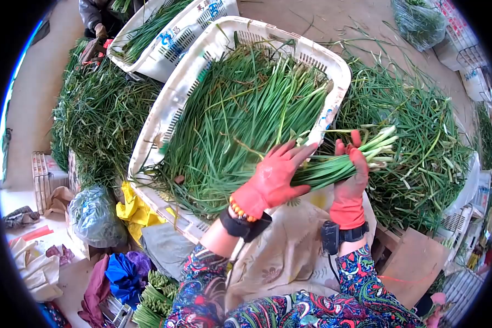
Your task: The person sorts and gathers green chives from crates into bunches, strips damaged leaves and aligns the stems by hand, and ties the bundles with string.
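My right hand (pixel 350 183), in a red rubber glove, holds a bunch of garlic chives (pixel 325 170) with its pale stem ends (pixel 385 145) pointing right. Over the leafy side of that bunch lies my left hand (pixel 270 177), gloved too, its fingers stretched out and the thumb apart. A large white plastic basket (pixel 341 74) stands tilted in front of me, with many loose chives (pixel 240 109) in it. The leaf tips of the bunch merge with the chives at the basket's near edge, so where they end is hidden.
Chive heaps lie to the right (pixel 415 158) and left (pixel 104 120) of the basket. A second white basket (pixel 197 33) stands behind, near another person's hand (pixel 100 30). Tied green bundles (pixel 156 298), a filled plastic bag (pixel 97 216) and yellow plastic (pixel 136 210) lie at lower left.
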